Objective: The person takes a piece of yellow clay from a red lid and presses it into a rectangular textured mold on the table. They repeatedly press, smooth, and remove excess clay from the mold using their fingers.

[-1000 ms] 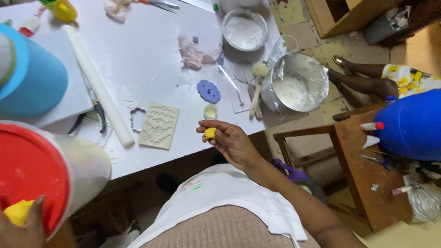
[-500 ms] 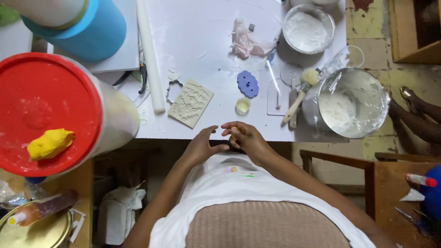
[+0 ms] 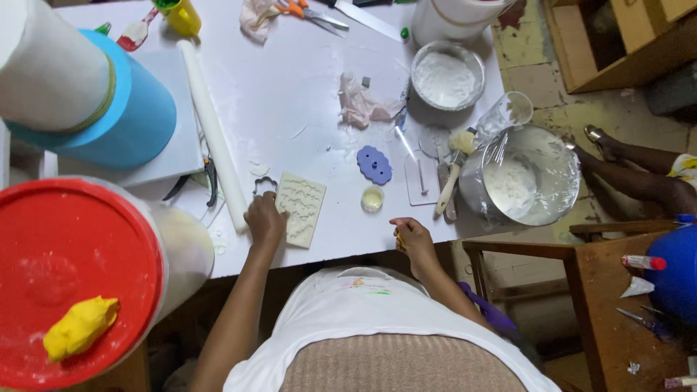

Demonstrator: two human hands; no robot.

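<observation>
My left hand [image 3: 265, 219] rests on the white table [image 3: 290, 94], its fingers on the left edge of a cream textured mould [image 3: 303, 207], beside a small metal cutter [image 3: 265, 183]. Near the table's front edge, my right hand [image 3: 414, 239] is closed on a small yellow piece of paste [image 3: 398, 239]. Between the hands, further back, a small round cream cup [image 3: 372, 198] sits in front of a blue scalloped plaque cutter [image 3: 374, 164].
A white rolling pin [image 3: 214, 134] lies left of the mould. A red lid [image 3: 69, 279] carries a yellow lump [image 3: 78, 327]. A blue and white cake [image 3: 80, 94] stands at the back left. Bowls of white powder [image 3: 448, 75] [image 3: 526, 178], a brush [image 3: 451, 167], scissors [image 3: 305, 11] and a wooden chair [image 3: 581, 283] are around.
My hands were together at the table edge; the left has moved out to the mould, while the right stays near the edge with the yellow piece. The view has shifted.
</observation>
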